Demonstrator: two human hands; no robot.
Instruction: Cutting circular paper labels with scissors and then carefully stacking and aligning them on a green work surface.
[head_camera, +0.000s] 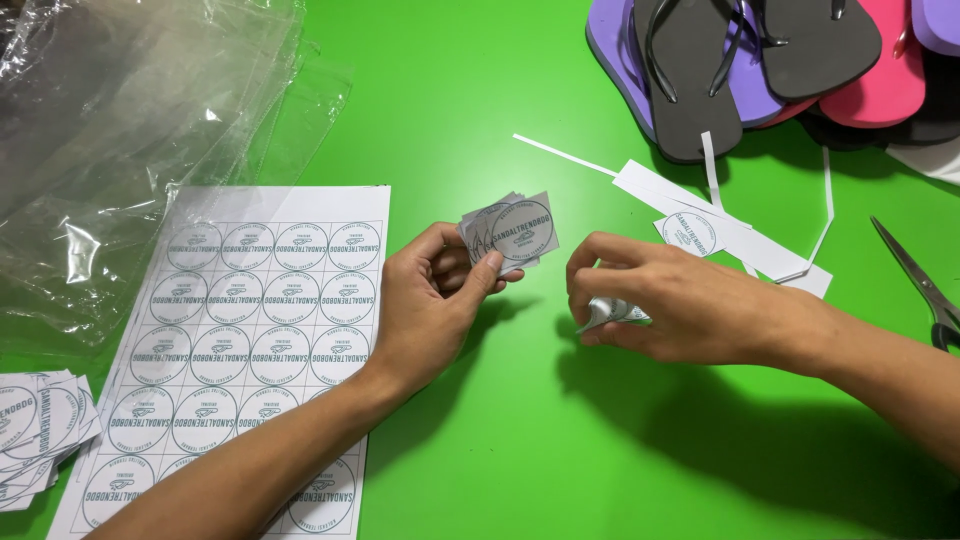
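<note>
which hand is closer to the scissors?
Right. The right hand lies on the green table just left of the scissors, pinching a few cut stickers. The left hand is further left, holding a stack of stickers.

Bright, even light from above; both hands throw soft shadows toward five o'clock on the table (520, 90). Glare streaks the plastic bags (120, 130) at ten o'clock. Focus is sharp throughout.
</note>
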